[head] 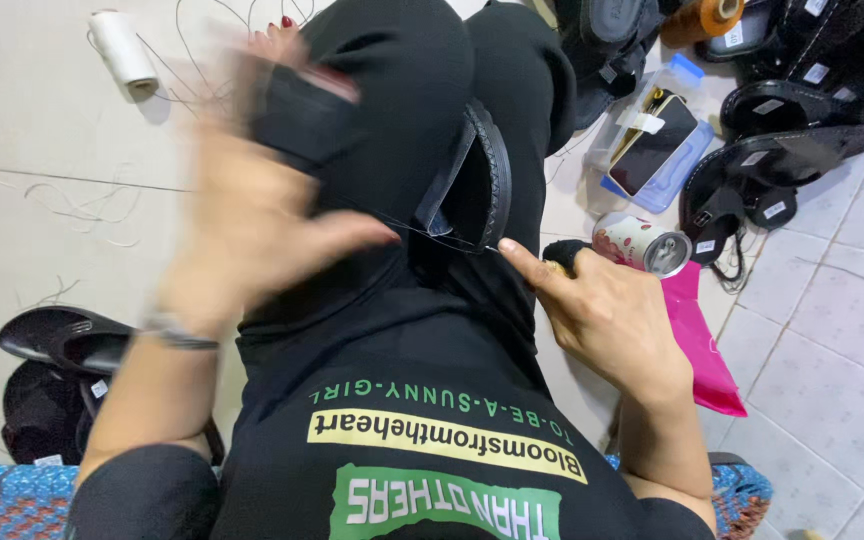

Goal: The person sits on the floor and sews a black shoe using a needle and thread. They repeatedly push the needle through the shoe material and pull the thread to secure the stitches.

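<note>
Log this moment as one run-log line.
left hand: raised, blurred, thread end | right hand: pinching dark thread at black leather sandal on lap | nearby: drink can, white thread spool

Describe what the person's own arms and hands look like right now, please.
Both forearms are bare, with short black sleeves ending near the elbows. The left hand is motion-blurred, and a thin silver metal bracelet circles its wrist. The right hand shows no ring, watch or glove in this view.

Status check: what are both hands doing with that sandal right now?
Left hand raised, blurred, pulling thread. Right hand pinching needle end at black sandal on lap. Nothing in the way.
</note>
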